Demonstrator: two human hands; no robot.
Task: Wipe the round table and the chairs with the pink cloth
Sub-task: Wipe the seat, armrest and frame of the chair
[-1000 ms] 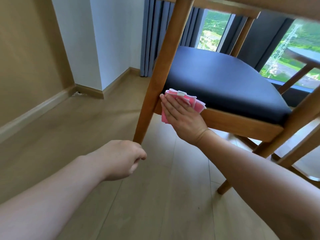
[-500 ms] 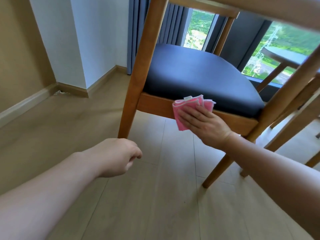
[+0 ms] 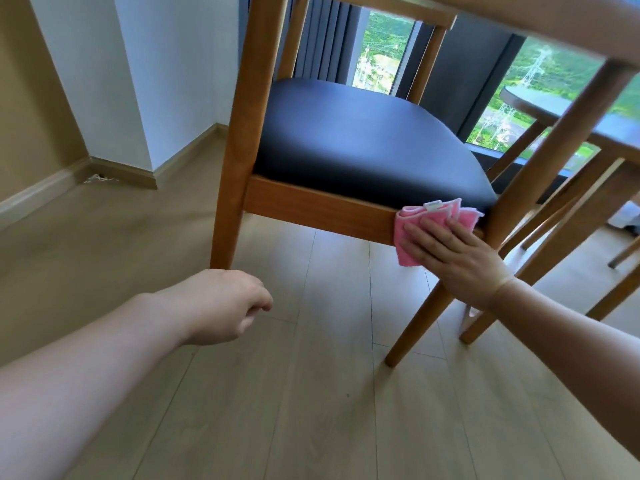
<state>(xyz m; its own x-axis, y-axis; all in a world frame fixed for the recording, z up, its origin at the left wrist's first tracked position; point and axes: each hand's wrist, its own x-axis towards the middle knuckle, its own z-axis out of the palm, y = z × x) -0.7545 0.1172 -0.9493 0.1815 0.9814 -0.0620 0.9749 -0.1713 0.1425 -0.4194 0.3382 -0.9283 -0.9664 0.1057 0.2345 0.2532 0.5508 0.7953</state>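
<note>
Colours of the chair, cloth and floor.
The chair (image 3: 239,133) had a brown wooden frame and black seat (image 3: 363,140); the cloth (image 3: 405,237) was pink with white edging; the floor (image 3: 311,393) was pale wood-grain.

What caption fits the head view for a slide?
Right hand presses pink cloth flat against chair seat rail; left hand idle.

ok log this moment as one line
right hand presses pink cloth on chair rail | left hand idle, loosely curled
</note>
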